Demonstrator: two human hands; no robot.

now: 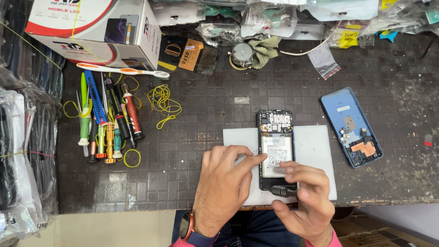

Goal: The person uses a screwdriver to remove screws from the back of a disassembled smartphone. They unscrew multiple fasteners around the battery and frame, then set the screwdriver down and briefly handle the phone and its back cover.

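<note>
1. I see the opened phone (275, 148) lying face down at the center of the frame on a white pad (315, 146), its back removed so the battery and circuit board show.
2. My left hand (224, 187) sits at lower center, index finger stretched out with its tip touching the left edge of the phone beside the battery; the other fingers are loosely curled and grasp nothing.
3. My right hand (306, 201) is at lower right of center, pinching a dark ribbed tool handle (282, 190) between thumb and fingers, right at the phone's bottom end. I cannot tell whether the tool's tip touches the phone.
4. A watch (186, 225) is on the left wrist at the bottom edge.
5. The blue back cover (351, 126) lies inside-up at the right of the frame, well apart from the phone.
6. A row of screwdrivers (107, 121) lies at the left, with yellow rubber bands (163, 104) scattered just beside them.
7. A white toothbrush (121, 71) lies across the top of the screwdrivers, below a white cardboard box (91, 27) in the upper left.
8. Clear plastic bags (270, 18) pile along the top edge of the dark mat (206, 91).
</note>
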